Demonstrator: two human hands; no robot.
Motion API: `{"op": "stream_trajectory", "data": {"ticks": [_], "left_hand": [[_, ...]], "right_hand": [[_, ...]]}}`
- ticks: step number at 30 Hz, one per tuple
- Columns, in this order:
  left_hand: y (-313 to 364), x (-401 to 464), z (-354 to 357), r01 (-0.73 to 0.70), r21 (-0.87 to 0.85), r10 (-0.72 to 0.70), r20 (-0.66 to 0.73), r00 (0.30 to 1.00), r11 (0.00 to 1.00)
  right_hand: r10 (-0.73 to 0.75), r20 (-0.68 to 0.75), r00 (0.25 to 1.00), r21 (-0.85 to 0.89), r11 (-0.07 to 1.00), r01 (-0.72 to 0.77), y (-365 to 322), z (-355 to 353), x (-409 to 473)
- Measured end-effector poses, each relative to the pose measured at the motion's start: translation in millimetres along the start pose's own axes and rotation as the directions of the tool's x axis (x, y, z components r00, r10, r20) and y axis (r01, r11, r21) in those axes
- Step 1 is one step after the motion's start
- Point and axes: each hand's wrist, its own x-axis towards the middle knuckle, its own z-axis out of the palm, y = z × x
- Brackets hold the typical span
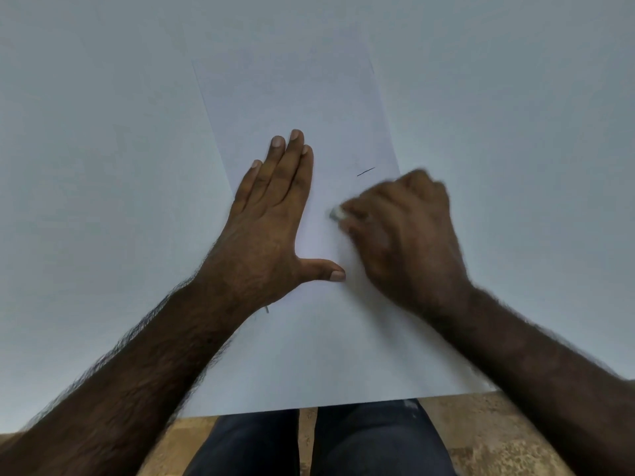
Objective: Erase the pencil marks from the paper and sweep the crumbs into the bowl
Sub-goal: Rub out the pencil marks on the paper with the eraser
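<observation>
Dark trousers (319, 444) show below the desk (103, 166) edge. On the paper (292, 91), the left hand (271, 221) presses flat with fingers spread. Right of it, the blurred right hand (402, 235) pinches a pale eraser (336, 213) against the paper, just below a short pencil mark (366, 171).

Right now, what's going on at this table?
A person is erasing pencil marks from a sheet of paper. The left hand lies flat on the sheet, pinning it. The right hand, blurred, grips a small eraser in its fingers against the paper. One short pencil mark is left just beyond it. No bowl is in view.
</observation>
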Motion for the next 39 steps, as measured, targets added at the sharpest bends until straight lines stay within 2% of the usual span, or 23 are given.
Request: {"op": "stream_trajectory", "data": {"ticks": [2,4,7,10,14,16,20,23,25,29,32,36,39], "left_hand": [[-1,-1,1,-0.006,-0.010,0.006,-0.012,1.000,1.000],[-1,-2,2,-0.005,-0.006,0.004,-0.013,1.000,1.000],[-2,-1,1,0.002,0.002,-0.002,-0.005,1.000,1.000],[-2,-1,0,-0.001,0.007,0.001,0.004,1.000,1.000],[-3,-2,2,0.024,-0.011,-0.025,-0.024,0.999,1.000],[-4,-1,3,0.034,-0.004,-0.034,-0.030,0.999,0.999],[-5,-1,2,0.038,0.013,-0.037,-0.017,0.999,0.999],[-5,-1,1,0.038,0.022,-0.037,-0.024,0.999,0.999],[-5,-2,1,0.041,0.014,-0.041,-0.029,0.999,0.999],[-5,-2,2,0.056,0.015,-0.056,-0.050,0.997,0.998],[-5,-1,2,0.052,0.031,-0.051,-0.042,0.998,0.998],[-6,-1,1,0.049,0.043,-0.048,-0.032,0.998,0.998],[-7,0,-1,0.061,0.040,-0.059,-0.039,0.997,0.997]], "right_hand": [[-0.117,0.089,0.989,0.054,0.992,0.112,-9,-2,-20],[-0.156,0.096,0.983,0.046,0.987,0.153,-5,-3,-18],[-0.064,-0.005,0.998,-0.053,0.997,0.064,14,-3,12],[0.021,-0.057,0.998,-0.040,0.999,-0.023,18,-4,29],[-0.180,0.137,0.974,0.049,0.983,0.175,-3,-5,2],[-0.233,0.167,0.958,0.063,0.972,0.225,-4,-5,-2],[-0.126,0.051,0.991,-0.032,0.991,0.128,9,-1,35],[-0.079,0.021,0.997,-0.054,0.995,0.080,8,0,45],[-0.100,0.074,0.992,-0.029,0.994,0.102,4,-6,29],[-0.250,0.215,0.944,0.050,0.968,0.245,2,-19,-6],[-0.261,0.167,0.951,-0.037,0.962,0.270,5,-14,16],[-0.198,0.014,0.980,-0.146,0.969,0.198,9,0,82],[-0.214,-0.001,0.977,-0.156,0.965,0.212,7,2,95]]}}
